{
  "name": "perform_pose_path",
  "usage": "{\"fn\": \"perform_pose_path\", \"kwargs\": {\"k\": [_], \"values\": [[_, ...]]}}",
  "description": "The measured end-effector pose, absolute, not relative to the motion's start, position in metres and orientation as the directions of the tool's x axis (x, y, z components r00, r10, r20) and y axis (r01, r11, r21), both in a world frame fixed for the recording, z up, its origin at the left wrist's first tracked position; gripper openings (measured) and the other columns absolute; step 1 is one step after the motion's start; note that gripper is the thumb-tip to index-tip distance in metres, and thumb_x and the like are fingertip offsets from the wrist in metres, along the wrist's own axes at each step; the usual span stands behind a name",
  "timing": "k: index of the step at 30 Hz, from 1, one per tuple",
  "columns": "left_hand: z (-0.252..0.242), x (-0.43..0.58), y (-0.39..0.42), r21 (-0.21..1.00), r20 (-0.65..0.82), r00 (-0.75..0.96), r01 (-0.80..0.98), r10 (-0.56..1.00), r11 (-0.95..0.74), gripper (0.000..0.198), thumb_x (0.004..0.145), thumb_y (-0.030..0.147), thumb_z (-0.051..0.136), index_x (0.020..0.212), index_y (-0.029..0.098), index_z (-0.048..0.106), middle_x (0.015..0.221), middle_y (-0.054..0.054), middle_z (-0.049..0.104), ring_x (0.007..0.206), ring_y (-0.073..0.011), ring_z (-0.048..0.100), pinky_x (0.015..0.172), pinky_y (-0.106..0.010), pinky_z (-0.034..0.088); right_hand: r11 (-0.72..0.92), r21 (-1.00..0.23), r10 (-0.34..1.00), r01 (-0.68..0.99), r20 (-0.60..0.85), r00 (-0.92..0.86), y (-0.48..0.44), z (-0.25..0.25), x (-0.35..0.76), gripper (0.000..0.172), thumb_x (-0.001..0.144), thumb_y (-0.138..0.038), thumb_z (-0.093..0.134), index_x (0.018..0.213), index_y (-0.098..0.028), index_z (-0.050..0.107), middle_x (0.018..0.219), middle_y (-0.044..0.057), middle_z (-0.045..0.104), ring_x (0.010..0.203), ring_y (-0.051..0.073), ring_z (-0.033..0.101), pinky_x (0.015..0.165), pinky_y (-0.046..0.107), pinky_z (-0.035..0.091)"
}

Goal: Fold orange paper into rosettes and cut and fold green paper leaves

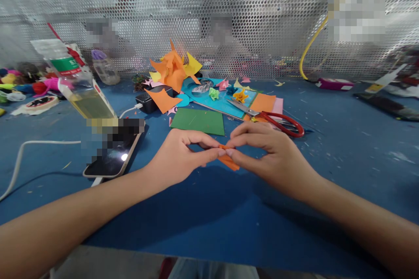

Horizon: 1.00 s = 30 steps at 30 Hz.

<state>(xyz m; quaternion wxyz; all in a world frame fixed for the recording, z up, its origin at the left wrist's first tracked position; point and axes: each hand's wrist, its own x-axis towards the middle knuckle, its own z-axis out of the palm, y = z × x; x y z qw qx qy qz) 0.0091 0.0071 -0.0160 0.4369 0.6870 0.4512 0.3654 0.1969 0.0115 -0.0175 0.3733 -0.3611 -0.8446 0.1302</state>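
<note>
Because the orange paper strip (231, 164) is small, the left hand (180, 156) and right hand (275, 157) each grip its upper end between thumb and fingertips, pinched closed with the other fingers curled, which presumably steadies it and leaves its lower end exposed, just in front of the near right corner of the green sheet (198, 121). To the right of that sheet, the scissors (270, 115) lie with red handles outward, apparently convenient for the right hand. To the sheet's left, the phone (113, 153) rests beside the left forearm, seemingly placed outside the working space.
</note>
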Motion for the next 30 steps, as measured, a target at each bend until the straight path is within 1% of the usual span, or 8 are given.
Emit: {"fn": "perform_pose_path", "kwargs": {"k": [5,8,12,16,19,24,26,30], "values": [[-0.016,0.010,0.005,0.953,0.122,0.353,0.218,0.928,-0.208,0.017,0.073,0.032,0.066,0.083,0.021,0.074,0.087,-0.002,0.071,0.070,-0.0140,0.064,0.051,-0.019,0.055,0.702,-0.458,0.707,0.545,0.537,-0.460,0.010,-0.017,0.198,0.015,0.079,-0.023,0.060,0.064,-0.024,0.064,0.080,0.001,0.064,0.077,0.017,0.059,0.077,0.038,0.040],[-0.014,0.011,0.004,0.950,0.162,0.340,0.201,0.926,-0.239,0.015,0.076,0.031,0.063,0.081,0.022,0.074,0.087,-0.002,0.070,0.071,-0.0130,0.064,0.050,-0.018,0.055,0.680,-0.452,0.722,0.577,0.549,-0.421,0.010,-0.018,0.198,0.009,0.078,-0.025,0.061,0.070,-0.024,0.065,0.081,0.002,0.065,0.081,0.019,0.060,0.081,0.042,0.038],[-0.013,0.012,0.003,0.937,0.177,0.290,0.242,0.941,-0.251,0.018,0.076,0.033,0.063,0.083,0.020,0.073,0.085,-0.002,0.070,0.070,-0.0129,0.063,0.049,-0.018,0.054,0.667,-0.458,0.726,0.587,0.578,-0.373,0.011,-0.020,0.199,0.007,0.078,-0.027,0.061,0.077,-0.025,0.067,0.085,0.004,0.063,0.084,0.021,0.060,0.078,0.041,0.039],[-0.013,0.011,0.004,0.909,0.185,0.283,0.313,0.941,-0.273,0.015,0.073,0.032,0.066,0.078,0.018,0.072,0.077,-0.002,0.070,0.063,-0.0119,0.061,0.049,-0.019,0.051,0.687,-0.418,0.704,0.594,0.587,-0.400,0.009,-0.021,0.199,0.010,0.079,-0.026,0.059,0.075,-0.024,0.068,0.084,0.004,0.060,0.080,0.020,0.059,0.076,0.040,0.039],[-0.014,0.009,0.004,0.879,0.197,0.310,0.365,0.930,-0.308,0.013,0.071,0.030,0.068,0.072,0.018,0.070,0.069,0.000,0.068,0.062,-0.0120,0.060,0.049,-0.019,0.048,0.691,-0.432,0.710,0.579,0.553,-0.435,0.006,-0.020,0.198,0.011,0.080,-0.027,0.058,0.076,-0.023,0.068,0.085,0.003,0.060,0.080,0.020,0.058,0.078,0.042,0.038],[-0.015,0.009,0.003,0.844,0.247,0.326,0.390,0.913,-0.368,0.008,0.071,0.026,0.069,0.070,0.019,0.064,0.074,0.002,0.068,0.063,-0.0102,0.061,0.048,-0.017,0.043,0.689,-0.472,0.721,0.550,0.526,-0.451,0.003,-0.017,0.195,0.012,0.081,-0.025,0.057,0.073,-0.024,0.066,0.082,0.002,0.061,0.077,0.017,0.059,0.075,0.037,0.040],[-0.015,0.009,0.002,0.840,0.285,0.280,0.387,0.917,-0.380,0.008,0.071,0.024,0.068,0.071,0.019,0.062,0.073,0.002,0.067,0.061,-0.0093,0.060,0.048,-0.017,0.043,0.691,-0.448,0.713,0.567,0.553,-0.432,0.002,-0.017,0.194,0.009,0.080,-0.025,0.057,0.075,-0.025,0.064,0.082,0.002,0.061,0.080,0.019,0.059,0.075,0.037,0.039],[-0.013,0.009,0.002,0.829,0.358,0.214,0.376,0.909,-0.415,0.010,0.073,0.023,0.065,0.067,0.018,0.059,0.073,0.001,0.068,0.062,-0.0103,0.060,0.046,-0.018,0.043,0.714,-0.331,0.653,0.617,0.632,-0.417,0.001,-0.017,0.193,0.004,0.077,-0.023,0.060,0.081,-0.025,0.061,0.084,0.003,0.063,0.084,0.022,0.060,0.075,0.040,0.035]]}}
